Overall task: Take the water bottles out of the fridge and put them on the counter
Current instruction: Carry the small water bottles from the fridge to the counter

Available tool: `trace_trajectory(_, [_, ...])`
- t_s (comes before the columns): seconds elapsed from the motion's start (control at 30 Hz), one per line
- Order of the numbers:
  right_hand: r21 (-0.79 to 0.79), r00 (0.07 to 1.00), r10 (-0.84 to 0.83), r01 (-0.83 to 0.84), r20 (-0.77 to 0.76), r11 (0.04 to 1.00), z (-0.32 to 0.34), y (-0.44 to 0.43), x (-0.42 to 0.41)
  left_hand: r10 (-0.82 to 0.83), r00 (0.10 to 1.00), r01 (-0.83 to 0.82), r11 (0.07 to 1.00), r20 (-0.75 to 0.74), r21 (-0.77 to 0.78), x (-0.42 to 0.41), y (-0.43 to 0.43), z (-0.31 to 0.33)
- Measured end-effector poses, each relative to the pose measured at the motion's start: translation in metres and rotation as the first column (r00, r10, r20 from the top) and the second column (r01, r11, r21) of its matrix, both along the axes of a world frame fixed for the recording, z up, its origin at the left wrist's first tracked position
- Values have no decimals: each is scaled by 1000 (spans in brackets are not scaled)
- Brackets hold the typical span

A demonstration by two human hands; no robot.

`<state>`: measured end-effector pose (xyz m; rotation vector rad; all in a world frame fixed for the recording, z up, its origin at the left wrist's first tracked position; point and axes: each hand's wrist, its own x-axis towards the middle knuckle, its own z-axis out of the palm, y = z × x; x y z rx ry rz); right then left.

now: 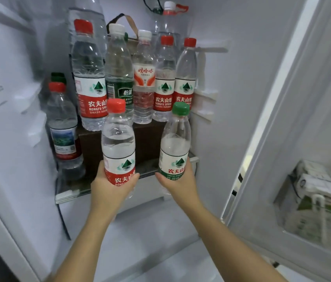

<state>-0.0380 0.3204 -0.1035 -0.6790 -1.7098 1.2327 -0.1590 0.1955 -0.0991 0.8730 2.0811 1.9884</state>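
Head view: left hand (109, 187) grips red-capped bottle (118, 139), right hand (177, 180) green-capped bottle (175, 139).

On its red label, the tall clear red-capped plastic bottle (88, 78) at far left reads "农夫山" and "NONGFU SPR". To its right, the white-capped clear bottle with dark green label (119, 86) says "怡寶", and the white-capped clear bottle with red-and-white label (143, 78) says "娃哈哈". The near left red-capped clear bottle (118, 155) and the near right green-capped clear bottle (175, 151) both show "农夫山".
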Motion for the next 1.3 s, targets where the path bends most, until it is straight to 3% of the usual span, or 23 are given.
trace_trajectory(0.2, [12, 1000, 13, -13, -16, 1000, 8, -34, 64, -145, 989, 145, 989, 0, 21, 55, -21, -12])
trace_trajectory(0.47, [-18, 988, -152, 152, -8, 988, -8, -78, 172, -280, 959, 278, 959, 42, 53, 148, -32, -22])
trace_trajectory(0.67, [-52, 947, -320, 320, -1, 946, -18, -114, 280, -461, 885, 456, 887, 72, 69, 245, -45, -23])
trace_trajectory(1.0, [-42, 754, -656, 657, 33, 753, -25, -180, 480, -725, 688, 725, 688, 33, 7, 438, -75, -36])
trace_trajectory(1.3, [21, 582, -811, 812, 64, 584, -35, -220, 617, -844, 532, 845, 534, -66, -6, 576, -85, -39])
